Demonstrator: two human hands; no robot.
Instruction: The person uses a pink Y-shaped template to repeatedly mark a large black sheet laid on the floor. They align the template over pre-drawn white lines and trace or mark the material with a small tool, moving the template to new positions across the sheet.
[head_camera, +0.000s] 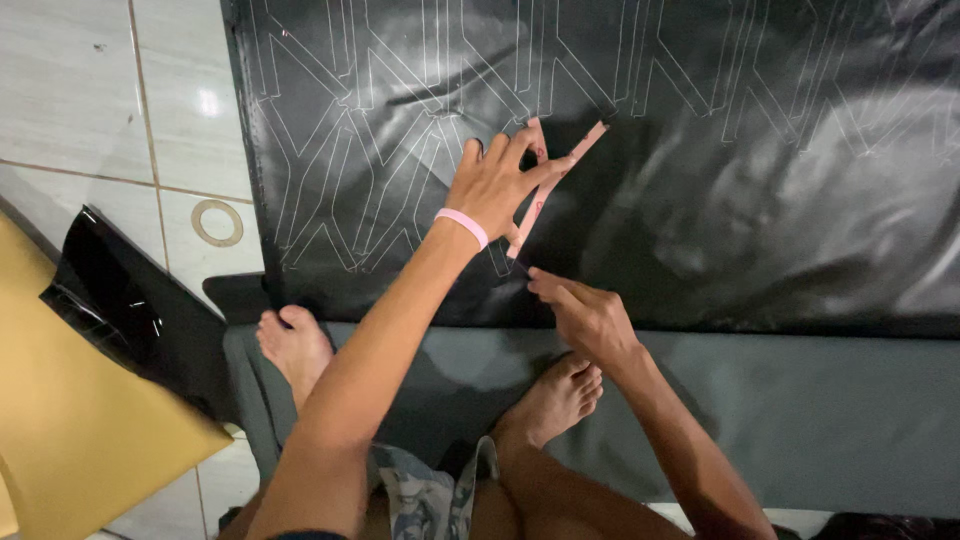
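In the upper middle of the frame, the left hand (500, 180) is pressing open fingers on a thin, stiff-looking pink template (556, 185) over soft black sheet (760, 190). The right hand (585, 312) is pinching closed on something too small to identify.

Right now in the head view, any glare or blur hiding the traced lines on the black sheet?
Head view: broad soft glare streaks the black sheet, washing out lines at upper right; lines left of the left hand stay crisp. A small hotspot shines on the floor tile. The right hand looks sharp, without motion blur.
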